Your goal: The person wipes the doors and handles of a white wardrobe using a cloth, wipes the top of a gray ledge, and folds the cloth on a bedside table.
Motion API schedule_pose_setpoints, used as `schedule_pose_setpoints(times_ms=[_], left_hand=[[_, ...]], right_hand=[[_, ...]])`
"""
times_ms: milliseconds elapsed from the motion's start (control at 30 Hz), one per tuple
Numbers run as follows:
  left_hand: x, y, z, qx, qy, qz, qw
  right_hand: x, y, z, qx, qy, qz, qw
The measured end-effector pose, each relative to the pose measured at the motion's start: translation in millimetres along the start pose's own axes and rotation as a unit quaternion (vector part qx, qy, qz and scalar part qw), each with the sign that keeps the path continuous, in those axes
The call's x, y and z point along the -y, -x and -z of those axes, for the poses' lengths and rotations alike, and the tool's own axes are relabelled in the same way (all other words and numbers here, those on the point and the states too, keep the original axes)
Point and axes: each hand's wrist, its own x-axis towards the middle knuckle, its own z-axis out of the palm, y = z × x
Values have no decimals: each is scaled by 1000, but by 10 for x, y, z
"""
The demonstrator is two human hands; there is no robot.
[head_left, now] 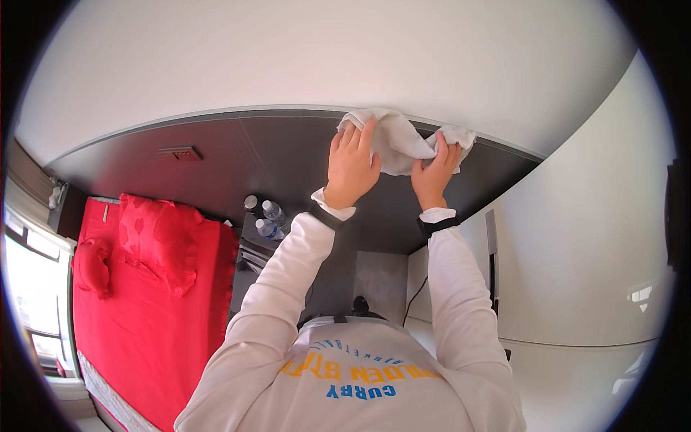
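Both arms reach up to a dark grey wall panel (pixel 288 147). A pale grey-white cloth (pixel 399 144) is bunched against the panel's top edge. My left hand (pixel 353 162) has its fingers over the cloth's left end and holds it to the panel, thumb to the right. My right hand (pixel 435 176) grips the crumpled right end, fingers bent over it. The cloth hangs in a loose fold between the two hands. Where the fingertips press into the cloth, it partly hides them.
Below left is a bed with a red cover (pixel 158 324) and red pillows (pixel 160 241). A dark bedside cabinet (pixel 248 234) carries clear bottles (pixel 269 229) and a dark-lidded container (pixel 252 204). A glossy white cabinet (pixel 576 237) stands at right. A black cable (pixel 415 299) hangs near it.
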Motion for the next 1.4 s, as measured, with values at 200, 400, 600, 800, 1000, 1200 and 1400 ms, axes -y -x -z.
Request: schedule_pose_setpoints(times_ms=[200,400,600,800,1000,1200,1400], left_hand=[[352,232,253,-7,-67,48,997],[908,328,627,-61,-70,150,984],[1509,429,871,-137,-47,222,964],[1537,488,728,-159,-9,222,962],[921,424,586,-132,-11,129,983],[605,378,283,-81,123,107,983],[474,255,-48,-87,235,134,959]], right_hand=[[442,252,-347,87,-86,-35,992],[1020,129,-556,179,-92,110,973],[1518,-82,-727,220,-117,162,955],[1574,-72,-802,239,-129,180,946],[1085,-34,-626,188,-29,178,966],[317,-56,-137,126,41,84,988],[-293,-191,361,-10,36,-22,999]])
